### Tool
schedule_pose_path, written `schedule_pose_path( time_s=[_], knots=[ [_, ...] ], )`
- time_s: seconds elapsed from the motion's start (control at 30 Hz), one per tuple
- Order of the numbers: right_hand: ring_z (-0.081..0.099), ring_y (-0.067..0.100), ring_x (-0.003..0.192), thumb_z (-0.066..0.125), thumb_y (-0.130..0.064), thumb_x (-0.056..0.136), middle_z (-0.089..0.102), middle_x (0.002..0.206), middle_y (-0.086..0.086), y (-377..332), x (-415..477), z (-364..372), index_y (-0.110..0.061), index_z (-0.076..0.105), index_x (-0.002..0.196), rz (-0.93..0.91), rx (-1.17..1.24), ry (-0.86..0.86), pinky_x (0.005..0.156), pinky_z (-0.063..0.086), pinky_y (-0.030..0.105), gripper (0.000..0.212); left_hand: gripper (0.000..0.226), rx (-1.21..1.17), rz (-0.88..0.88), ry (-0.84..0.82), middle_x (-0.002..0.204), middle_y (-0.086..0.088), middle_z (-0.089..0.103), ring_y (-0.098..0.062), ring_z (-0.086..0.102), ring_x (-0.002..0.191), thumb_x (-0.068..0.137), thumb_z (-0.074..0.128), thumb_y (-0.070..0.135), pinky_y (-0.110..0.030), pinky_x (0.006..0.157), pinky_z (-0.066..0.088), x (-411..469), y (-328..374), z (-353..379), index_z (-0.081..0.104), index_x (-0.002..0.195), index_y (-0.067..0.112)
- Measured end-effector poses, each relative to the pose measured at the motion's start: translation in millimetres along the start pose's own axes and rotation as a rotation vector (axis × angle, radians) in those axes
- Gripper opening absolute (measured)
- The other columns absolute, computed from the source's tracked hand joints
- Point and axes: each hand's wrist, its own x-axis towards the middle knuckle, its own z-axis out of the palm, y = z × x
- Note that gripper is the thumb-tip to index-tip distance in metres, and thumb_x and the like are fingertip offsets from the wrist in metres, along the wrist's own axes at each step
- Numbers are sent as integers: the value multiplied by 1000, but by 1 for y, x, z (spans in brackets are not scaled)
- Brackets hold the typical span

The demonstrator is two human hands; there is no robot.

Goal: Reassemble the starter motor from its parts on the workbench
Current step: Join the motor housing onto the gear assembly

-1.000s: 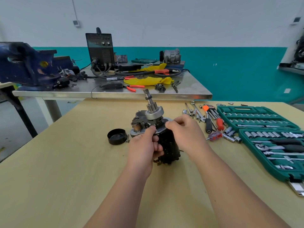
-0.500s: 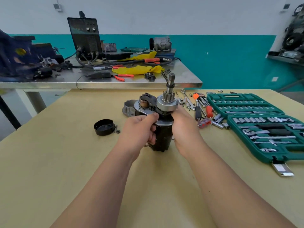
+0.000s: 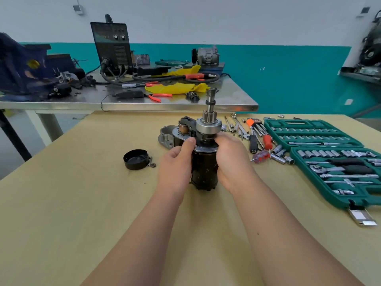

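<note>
motor: starter motor upright mid-workbench, pinion shaft up
left hand: grips body, thumb on plate
right hand: wrapped round upper body
step: seating plate, I reckon
next: nose housing behind goes over shaft; I need one hand free

The light is bright, even and diffuse; shadows are faint and soft-edged. The shiny steel table top at twelve o'clock carries pale glare. The black cylindrical starter motor is fairly sharp; the left hand and right hand gripping it look slightly smeared. Wide-angle bending stretches the green plastic socket case at three o'clock; dark shelf clutter at two o'clock is blurred.
</note>
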Motion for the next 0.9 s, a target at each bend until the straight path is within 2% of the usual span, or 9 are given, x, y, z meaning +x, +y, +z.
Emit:
schedule_pose_path(
  time_s=[0.07, 0.13, 0.23, 0.33, 0.43, 0.57, 0.7, 0.8, 0.9],
  knots=[
    [64, 24, 103, 47, -22, 95, 71, 106, 3, 1, -1, 4, -20, 67, 112, -4, -31, 57, 99, 48, 50, 27, 46, -39, -63, 40, 69, 0, 44, -15, 42, 62, 79, 58, 62, -32, 62, 37, -2, -4, 4, 54, 80, 16],
    [63, 23, 106, 45, -23, 95, 70, 110, 2, 2, -5, 4, -21, 66, 116, -7, -38, 81, 99, 47, 49, 30, 44, -85, -61, 80, 63, 8, 48, -9, 46, 59, 82, 59, 59, -30, 62, 39, -3, -5, 7, 55, 78, 16],
    [63, 22, 106, 44, -21, 97, 69, 111, 1, 3, -10, 4, -24, 64, 120, -27, -20, 114, 98, 49, 49, 31, 41, -80, 70, 179, 52, 13, 48, -3, 42, 46, 90, 59, 50, -20, 52, 38, -9, -7, 12, 54, 67, 16],
    [61, 19, 107, 43, -19, 98, 65, 118, -1, 0, -14, 9, -30, 57, 129, -25, 19, 154, 97, 49, 46, 36, 37, -80, 170, 218, 53, 20, 51, 3, 44, 47, 94, 53, 47, -9, 46, 34, -20, -9, 19, 53, 65, 25],
    [64, 24, 104, 43, -18, 96, 67, 116, 1, 0, -17, 12, -33, 55, 128, -16, 52, 156, 94, 52, 49, 37, 19, -164, 116, 218, 83, 17, 69, 2, 63, 77, 92, 58, 45, -19, 71, 47, -25, -10, 28, 68, 89, 29],
    [69, 25, 98, 48, -16, 87, 71, 109, 3, 6, -27, 5, -34, 62, 119, -22, 162, 111, 90, 55, 48, 39, 19, -306, 39, 227, 63, 12, 61, -7, 55, 61, 94, 58, 28, -27, 62, 44, -25, -7, 33, 67, 79, 20],
    [67, 2, 93, 55, -25, 77, 71, 101, -16, 13, -42, -5, -46, 61, 100, -139, 4, 44, 78, 53, 28, 32, 26, -272, 68, 135, 70, 4, 63, -10, 55, 67, 94, 50, 20, -24, 60, 44, -15, -8, 22, 63, 73, 12],
    [56, -11, 91, 57, -24, 89, 57, 106, -25, 11, -40, -10, -45, 48, 108, -227, -173, 64, 69, 39, 13, 30, 30, -238, 47, 41, 74, 1, 65, -9, 58, 69, 95, 46, 22, -28, 66, 46, -7, -5, 15, 63, 72, 13],
    [46, -13, 91, 56, -34, 92, 47, 111, -19, 5, -38, -15, -39, 43, 117, -267, -380, 70, 70, 31, 8, 29, 29, -186, 39, -10, 87, -2, 73, -13, 65, 82, 96, 47, 26, -32, 80, 50, -1, -2, 14, 70, 80, 19]
  ],
)
